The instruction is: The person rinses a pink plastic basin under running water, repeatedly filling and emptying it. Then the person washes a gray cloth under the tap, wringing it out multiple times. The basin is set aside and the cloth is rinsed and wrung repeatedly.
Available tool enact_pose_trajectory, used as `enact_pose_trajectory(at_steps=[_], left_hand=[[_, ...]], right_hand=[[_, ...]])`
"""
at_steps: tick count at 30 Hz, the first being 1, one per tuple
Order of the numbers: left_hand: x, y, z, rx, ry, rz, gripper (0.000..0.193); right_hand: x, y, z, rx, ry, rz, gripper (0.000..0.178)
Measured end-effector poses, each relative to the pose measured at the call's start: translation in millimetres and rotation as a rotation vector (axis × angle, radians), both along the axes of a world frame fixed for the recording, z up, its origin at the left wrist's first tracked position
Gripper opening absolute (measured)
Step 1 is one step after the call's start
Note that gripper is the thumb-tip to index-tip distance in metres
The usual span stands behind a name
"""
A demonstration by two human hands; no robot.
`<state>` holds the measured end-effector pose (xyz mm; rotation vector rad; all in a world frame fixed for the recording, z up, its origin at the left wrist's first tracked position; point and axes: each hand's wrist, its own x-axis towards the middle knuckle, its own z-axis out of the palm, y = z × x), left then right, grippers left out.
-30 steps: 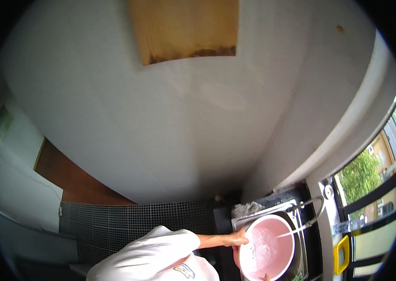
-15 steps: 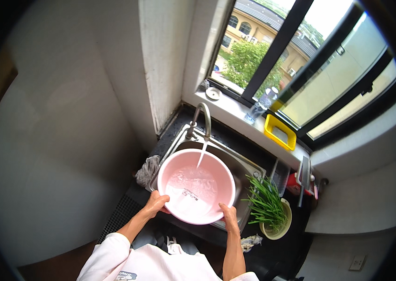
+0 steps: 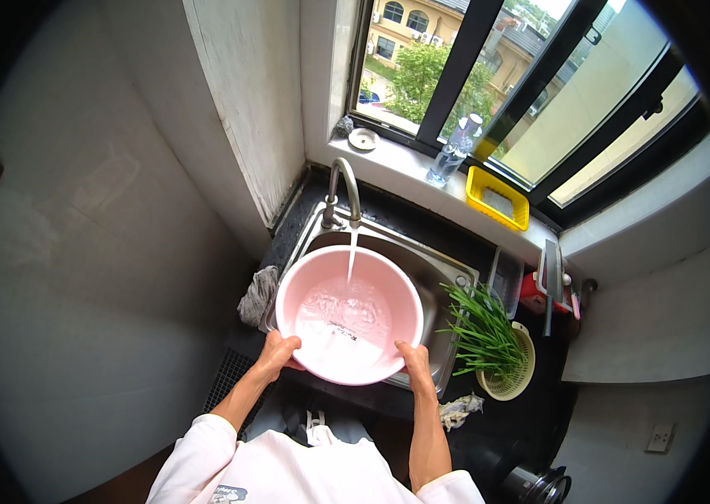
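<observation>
A round pink basin [image 3: 405,277] sits over the metal sink [image 3: 441,353], and shallow rippling water [image 3: 346,312] covers its bottom. From the curved faucet [image 3: 353,195] a stream of water falls into it. My left hand [image 3: 277,353] grips the basin's rim at the lower left, thumb over the edge. On the lower right of the rim, my right hand [image 3: 415,363] holds it the same way. The fingers beneath the rim are mostly hidden on both sides.
Green leafy stalks [image 3: 489,332] lie across a pale yellow strainer basket [image 3: 531,357] right of the sink. A grey rag [image 3: 257,296] hangs at the sink's left. On the windowsill stand a plastic bottle [image 3: 454,151], a yellow basket [image 3: 474,195] and a small dish [image 3: 363,139].
The view has shifted a little, so the surroundings sit differently in it. Both hands keep their hold on the basin, and water still runs into it.
</observation>
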<state>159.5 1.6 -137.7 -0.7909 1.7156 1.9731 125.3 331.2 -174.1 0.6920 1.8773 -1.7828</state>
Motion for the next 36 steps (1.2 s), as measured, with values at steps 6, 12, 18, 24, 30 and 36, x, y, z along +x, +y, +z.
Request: enact_pose_trajectory(at_steps=[6,12,18,24,30,36], left_hand=[[-0.1,1.7,3.3,-0.002,-0.003,0.006,0.047],[-3.6,0.7,3.1,-0.002,-0.001,-0.003,0.046],[-1.7,1.5,1.7,-0.012,0.010,0.012,0.048],[-4.0,0.5,3.4,0.001,0.001,-0.001,0.048],[-3.6,1.9,3.5,-0.002,0.002,0.004,0.047],[-3.5,-0.7,1.2,-0.001,-0.016,0.000,0.046]], right_hand=[[0.8,2.1,-1.2,0.030,-0.020,0.015,0.055],[-1.3,-0.2,0.5,0.003,-0.002,-0.003,0.054],[-1.2,0.2,-0.9,0.025,0.010,0.006,0.054],[-2.6,1.7,-6.2,0.026,0.009,0.024,0.053],[-2.3,2.7,-7.6,0.028,0.020,0.016,0.054],[-3.1,2.4,-8.4,0.021,0.020,0.032,0.055]])
